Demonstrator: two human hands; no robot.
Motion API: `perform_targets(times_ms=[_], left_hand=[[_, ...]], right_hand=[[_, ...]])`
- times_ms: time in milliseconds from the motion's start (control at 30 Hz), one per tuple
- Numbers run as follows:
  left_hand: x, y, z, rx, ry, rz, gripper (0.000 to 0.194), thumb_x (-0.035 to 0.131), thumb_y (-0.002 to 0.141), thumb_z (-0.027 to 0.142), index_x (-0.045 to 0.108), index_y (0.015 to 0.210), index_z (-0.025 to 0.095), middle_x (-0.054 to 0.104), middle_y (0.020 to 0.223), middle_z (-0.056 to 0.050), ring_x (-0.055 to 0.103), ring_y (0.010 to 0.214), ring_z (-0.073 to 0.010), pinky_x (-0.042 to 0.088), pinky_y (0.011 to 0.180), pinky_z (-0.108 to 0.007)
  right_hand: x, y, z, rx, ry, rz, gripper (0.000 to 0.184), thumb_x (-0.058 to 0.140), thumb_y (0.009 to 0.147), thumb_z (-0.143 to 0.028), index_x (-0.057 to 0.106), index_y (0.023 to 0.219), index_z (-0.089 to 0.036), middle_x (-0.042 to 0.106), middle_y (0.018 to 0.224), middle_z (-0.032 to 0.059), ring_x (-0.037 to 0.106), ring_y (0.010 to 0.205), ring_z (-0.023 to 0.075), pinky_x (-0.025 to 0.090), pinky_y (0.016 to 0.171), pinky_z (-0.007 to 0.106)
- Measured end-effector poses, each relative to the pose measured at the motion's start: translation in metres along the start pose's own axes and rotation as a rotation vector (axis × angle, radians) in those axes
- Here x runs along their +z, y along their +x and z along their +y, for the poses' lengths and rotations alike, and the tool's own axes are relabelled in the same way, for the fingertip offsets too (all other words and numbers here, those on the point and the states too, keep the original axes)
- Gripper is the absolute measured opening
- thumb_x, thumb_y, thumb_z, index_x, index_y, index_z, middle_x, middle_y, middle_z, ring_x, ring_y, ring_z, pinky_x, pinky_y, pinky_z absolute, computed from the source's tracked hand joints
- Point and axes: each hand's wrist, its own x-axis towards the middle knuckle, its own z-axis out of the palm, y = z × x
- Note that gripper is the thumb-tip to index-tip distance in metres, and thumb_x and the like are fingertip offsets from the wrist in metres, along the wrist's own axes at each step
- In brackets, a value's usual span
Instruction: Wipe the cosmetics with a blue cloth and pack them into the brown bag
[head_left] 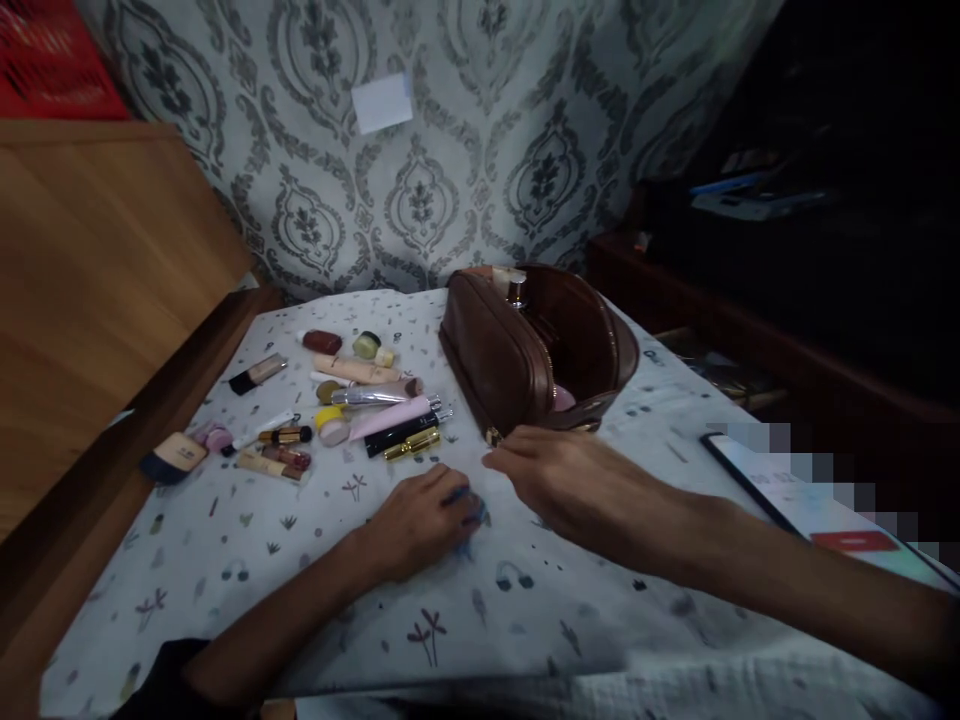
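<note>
A brown bag (487, 345), smooth and leather-like, gapes open near the far right corner of a cloth-covered table (375, 640), its metal zip teeth lining the mouth. A silver-capped container (517, 290) and a pink item (562, 398) show inside. At the bag's near end, a person's right hand (559, 465) reaches beside a gold-coloured zip end (493, 437), fingers curled; whether they grip anything cannot be told. The left hand (427, 520) closes over a small blue item (469, 508), blurred and partly hidden. The step in hand appears to be handling the bag and the blue item; the next move seems to call for a steady hold at the bag's soft side. Cosmetics (367, 372) lie scattered toward the table's left edge; a lit phone (757, 480) rests at the right edge.
</note>
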Motion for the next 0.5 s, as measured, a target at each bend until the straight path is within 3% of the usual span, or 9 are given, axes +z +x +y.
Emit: perform_targets(times_ms=[67,133,200,300,400,500], left_hand=[[-0.004,-0.002,-0.005,-0.037,0.031,0.062,0.024,0.043,0.098,0.024,0.065,0.092,0.017,0.066,0.092,-0.006,0.061,0.083,-0.0187,0.053,0.068,-0.03],[-0.009,-0.004,-0.014,-0.108,0.051,0.17,0.028,0.041,0.098,0.024,0.066,0.088,0.016,0.066,0.087,-0.006,0.061,0.082,-0.0183,0.053,0.07,-0.03],[-0.013,-0.007,-0.025,-0.216,0.04,0.285,0.029,0.041,0.099,0.026,0.066,0.087,0.016,0.065,0.086,-0.006,0.061,0.083,-0.0175,0.052,0.074,-0.03],[-0.016,-0.014,-0.042,-0.385,-0.006,0.401,0.027,0.041,0.099,0.027,0.066,0.095,0.017,0.064,0.092,-0.006,0.061,0.089,-0.0173,0.051,0.082,-0.031],[-0.011,-0.019,-0.055,-0.457,-0.009,0.376,0.026,0.042,0.099,0.029,0.065,0.104,0.017,0.064,0.1,-0.007,0.06,0.096,-0.0192,0.05,0.087,-0.035],[-0.004,-0.022,-0.058,-0.427,0.037,0.313,0.026,0.044,0.098,0.029,0.066,0.104,0.018,0.064,0.101,-0.008,0.058,0.096,-0.0202,0.051,0.086,-0.036]], right_hand=[[0.021,0.012,-0.002,-0.009,0.122,-0.002,0.025,0.044,0.087,-0.006,0.065,0.096,-0.015,0.067,0.092,0.0092,0.065,0.084,0.02,0.054,0.074,0.032],[0.046,0.026,-0.001,0.043,0.253,0.097,0.034,0.04,0.087,-0.004,0.06,0.113,-0.013,0.063,0.116,0.0139,0.064,0.102,0.0204,0.053,0.09,0.035],[0.071,0.042,0.001,0.169,0.294,0.204,0.045,0.038,0.084,-0.001,0.054,0.125,-0.01,0.052,0.134,0.0187,0.057,0.12,0.0234,0.047,0.103,0.039],[0.099,0.066,0.003,0.338,0.26,0.205,0.068,0.044,0.074,0.004,0.039,0.141,-0.006,0.037,0.148,0.0245,0.039,0.139,0.0297,0.037,0.113,0.044],[0.11,0.082,0.002,0.388,0.245,0.17,0.075,0.043,0.071,0.008,0.034,0.145,-0.004,0.038,0.148,0.0273,0.036,0.14,0.0309,0.035,0.114,0.047],[0.112,0.085,0.001,0.392,0.282,0.23,0.071,0.041,0.074,0.008,0.036,0.143,-0.006,0.049,0.138,0.0242,0.045,0.132,0.0277,0.039,0.111,0.045]])
